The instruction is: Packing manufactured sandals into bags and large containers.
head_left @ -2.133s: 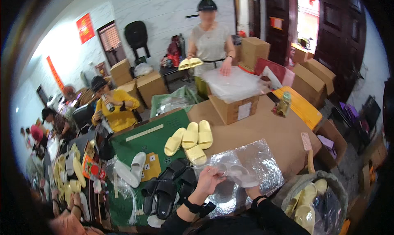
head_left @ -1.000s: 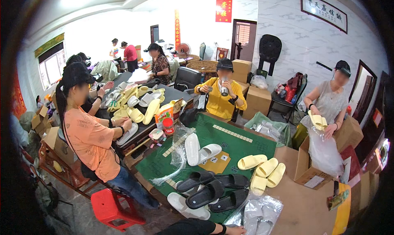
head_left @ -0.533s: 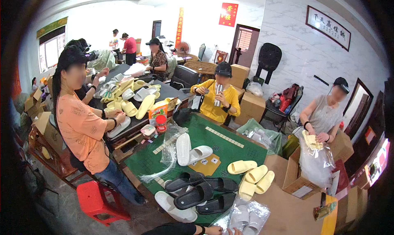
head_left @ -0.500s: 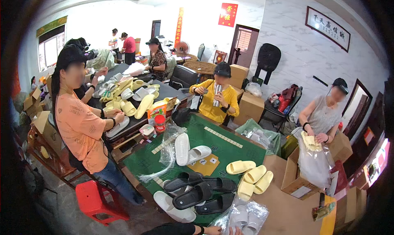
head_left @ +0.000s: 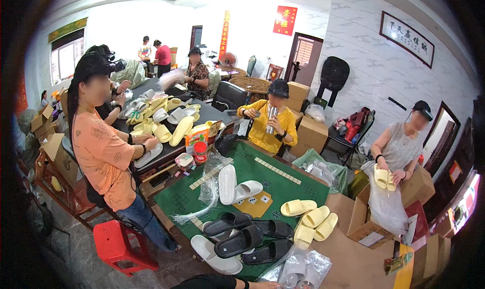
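Here's the left hand (head_left: 263,285), low at the edge, right by the clear bag (head_left: 320,261) of grey slippers (head_left: 293,270), fingers too cropped to tell whether apart or clamped

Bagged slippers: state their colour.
Bagged slippers: pale grey, seen best in the head view.
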Demonstrator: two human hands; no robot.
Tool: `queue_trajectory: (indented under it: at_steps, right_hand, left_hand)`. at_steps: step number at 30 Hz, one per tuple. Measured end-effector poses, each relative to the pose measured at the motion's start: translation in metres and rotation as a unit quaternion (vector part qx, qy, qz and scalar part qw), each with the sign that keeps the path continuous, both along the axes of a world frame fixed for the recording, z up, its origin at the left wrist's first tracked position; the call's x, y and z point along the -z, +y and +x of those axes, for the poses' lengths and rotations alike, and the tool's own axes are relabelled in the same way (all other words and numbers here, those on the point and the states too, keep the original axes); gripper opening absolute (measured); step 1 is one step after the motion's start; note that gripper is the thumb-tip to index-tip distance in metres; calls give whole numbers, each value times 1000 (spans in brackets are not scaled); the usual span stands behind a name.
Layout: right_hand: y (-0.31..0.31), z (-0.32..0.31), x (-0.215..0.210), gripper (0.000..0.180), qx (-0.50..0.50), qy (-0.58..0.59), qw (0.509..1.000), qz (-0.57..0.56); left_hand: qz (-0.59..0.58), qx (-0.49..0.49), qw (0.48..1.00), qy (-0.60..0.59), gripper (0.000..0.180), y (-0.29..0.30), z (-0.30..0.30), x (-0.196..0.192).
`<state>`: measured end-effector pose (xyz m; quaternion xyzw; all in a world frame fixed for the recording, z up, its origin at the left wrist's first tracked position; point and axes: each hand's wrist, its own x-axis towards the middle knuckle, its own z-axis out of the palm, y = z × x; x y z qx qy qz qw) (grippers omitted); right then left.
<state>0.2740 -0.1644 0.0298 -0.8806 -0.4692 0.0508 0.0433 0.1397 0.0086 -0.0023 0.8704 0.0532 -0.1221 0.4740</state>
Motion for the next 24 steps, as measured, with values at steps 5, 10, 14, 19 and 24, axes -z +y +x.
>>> queue_trajectory:
  at_steps: [5,10,14,19,24]
  right_hand:
    - [11,-5,-35,43,72,20,951,299]
    - [8,8,-63,41,93,82,960,251]
    - [13,27,-97,38,168,140,897,383]
    - [0,107,-99,33,249,70,844,470]
    - [-7,155,-156,34,300,-95,830,461]
  left_hand:
    - [46,25,998,-32,49,-8,-9,-1]
    - [91,61,992,-60,48,-3,-18,-15]
    - [127,120,984,29,58,-6,-32,-6]
    - [254,153,954,-52,47,-20,-31,81]
    - [293,140,945,-50,50,-14,-41,44]
